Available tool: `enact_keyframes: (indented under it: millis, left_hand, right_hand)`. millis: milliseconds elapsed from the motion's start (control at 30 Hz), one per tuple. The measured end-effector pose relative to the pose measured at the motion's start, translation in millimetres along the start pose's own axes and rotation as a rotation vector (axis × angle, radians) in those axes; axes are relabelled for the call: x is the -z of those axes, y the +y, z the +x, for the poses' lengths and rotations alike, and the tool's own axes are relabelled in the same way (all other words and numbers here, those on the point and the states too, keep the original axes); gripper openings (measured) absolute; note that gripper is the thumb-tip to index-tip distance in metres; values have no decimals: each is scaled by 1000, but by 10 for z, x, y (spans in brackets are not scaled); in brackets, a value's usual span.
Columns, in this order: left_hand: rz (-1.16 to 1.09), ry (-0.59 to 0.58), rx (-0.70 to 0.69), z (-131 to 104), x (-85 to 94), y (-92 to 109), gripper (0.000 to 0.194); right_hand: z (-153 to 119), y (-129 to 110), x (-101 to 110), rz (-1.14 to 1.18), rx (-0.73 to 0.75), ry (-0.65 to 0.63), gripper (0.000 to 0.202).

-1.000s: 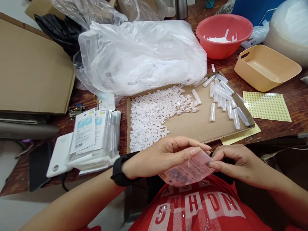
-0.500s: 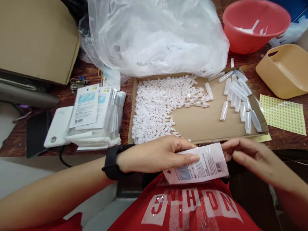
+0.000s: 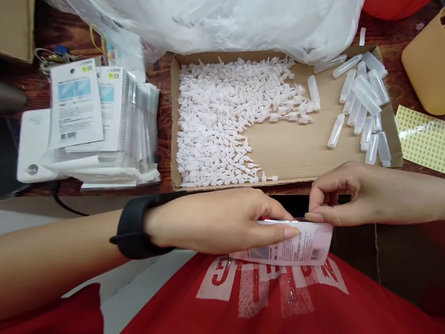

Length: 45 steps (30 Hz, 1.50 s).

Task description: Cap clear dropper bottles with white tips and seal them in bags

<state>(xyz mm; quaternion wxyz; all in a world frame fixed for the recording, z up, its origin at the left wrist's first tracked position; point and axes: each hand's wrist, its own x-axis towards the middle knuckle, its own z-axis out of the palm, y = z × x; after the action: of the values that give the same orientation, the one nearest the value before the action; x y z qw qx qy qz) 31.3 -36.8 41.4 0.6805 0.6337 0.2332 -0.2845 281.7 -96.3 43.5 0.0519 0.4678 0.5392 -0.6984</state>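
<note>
A white printed card in a clear sleeve [image 3: 315, 241], with a barcode and a bluish picture, lies tilted over my lap. My left hand [image 3: 222, 220] grips it, thumb across the printed face and fingers behind. At the card's far edge, the thumb and curled fingers of my right hand [image 3: 344, 197] pinch together; what lies between the fingertips is mostly hidden. Just beyond both hands, a shallow cardboard tray [image 3: 281, 160] bears a heap of small white pointed nozzle tips [image 3: 212, 125] and several translucent plastic tubes [image 3: 336, 131].
On the left, a stack of sleeved cards [image 3: 78, 111] rests partly over a white device [image 3: 33, 148]. Behind the tray sprawls a large clear plastic bag [image 3: 243, 25]. A yellow sheet of round stickers [image 3: 422, 139] and a tan bin [image 3: 426, 67] are at the right.
My right hand has come in from the right side to the card's far edge, its fingers closing there. The card tilts more, still in my left hand. The view has shifted closer and downward.
</note>
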Motion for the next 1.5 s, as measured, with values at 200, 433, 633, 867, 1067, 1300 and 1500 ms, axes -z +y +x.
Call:
enact_keyframes:
  millis: [200, 433, 633, 867, 1067, 1300, 1500]
  left_hand:
    - [-136, 30, -43, 13, -7, -85, 30]
    - [-99, 91, -9, 12, -40, -108, 36]
    - [-52, 117, -32, 12, -59, -75, 37]
    - [-2, 154, -33, -7, -92, -76, 39]
    - [43, 163, -29, -22, -95, -75, 40]
    - [120, 223, -107, 8, -112, -83, 40]
    - [23, 372, -206, -76, 104, -80, 30]
  right_hand:
    - [-90, 125, -103, -61, 193, 284, 25]
    - [-121, 317, -323, -68, 218, 399, 12]
    - [-85, 330, -340, -49, 193, 406, 16]
    - [-76, 309, -347, -82, 174, 420, 22]
    - [-75, 283, -354, -106, 177, 429, 23]
    - [-39, 206, -360, -234, 225, 544, 27]
    - [-101, 48, -224, -271, 316, 427, 37]
